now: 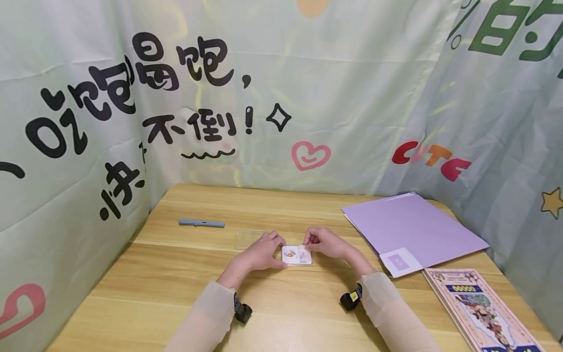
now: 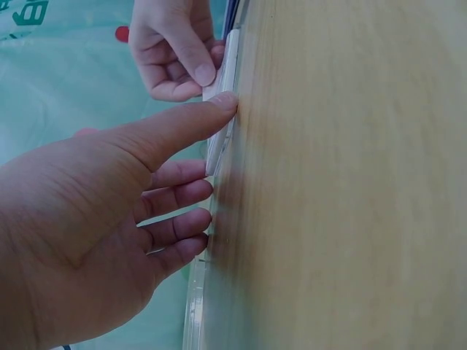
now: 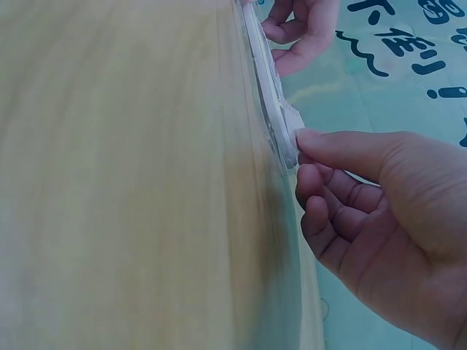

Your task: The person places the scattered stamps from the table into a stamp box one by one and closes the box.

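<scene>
A small, low clear box of cards (image 1: 290, 260) lies flat on the wooden table, with a picture printed on its white top card. My left hand (image 1: 259, 253) holds it at its left end, thumb along the near edge and fingers at the far side. At the right end, my right hand (image 1: 327, 243) pinches a small pinkish printed card (image 1: 304, 255) between thumb and forefinger. This card overlaps the top of the stack. In the right wrist view its corner (image 3: 292, 117) sticks up beside the thumb. A clear plastic lid (image 1: 243, 239) lies just behind my left hand, partly covered by it.
A blue-grey pen (image 1: 201, 223) lies at the back left of the table (image 1: 149, 288). To the right are a large purple folder (image 1: 409, 230) with a white label and a pink illustrated booklet (image 1: 481, 308). Printed cloth (image 1: 264, 63) hangs around the table.
</scene>
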Demonstrator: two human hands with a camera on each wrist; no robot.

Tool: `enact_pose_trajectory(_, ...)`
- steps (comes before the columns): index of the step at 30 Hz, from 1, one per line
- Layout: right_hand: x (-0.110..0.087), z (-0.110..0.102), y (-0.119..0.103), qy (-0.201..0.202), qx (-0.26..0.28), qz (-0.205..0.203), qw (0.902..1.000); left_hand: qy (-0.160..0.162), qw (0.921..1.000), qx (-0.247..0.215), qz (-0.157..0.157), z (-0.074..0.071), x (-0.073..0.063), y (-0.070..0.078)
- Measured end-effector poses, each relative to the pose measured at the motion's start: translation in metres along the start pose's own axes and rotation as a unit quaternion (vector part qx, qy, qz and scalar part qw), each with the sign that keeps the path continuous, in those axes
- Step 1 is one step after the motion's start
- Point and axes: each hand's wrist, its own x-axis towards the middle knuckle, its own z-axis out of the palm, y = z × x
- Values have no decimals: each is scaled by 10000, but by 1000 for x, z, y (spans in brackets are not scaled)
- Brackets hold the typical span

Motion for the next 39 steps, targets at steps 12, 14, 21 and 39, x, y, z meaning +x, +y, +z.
enact_pose_trajectory(12, -1, 0, 3, -3, 46, -333, 9994, -24, 10000, 5, -25, 0, 0, 0)
enact_pose_trajectory(14, -1, 0, 3, 11, 50, -449, 9990, -25, 10000, -1, -21, 0, 0, 0)
enact_pose_trajectory(21, 0, 1, 1, -29, -9, -83, 10000, -8, 10000, 23, 9, 0, 0, 0)
enact_pose_trajectory(39, -2, 0, -2, 51, -8, 192, 9998, -15, 10000, 16, -15, 0, 0, 0)
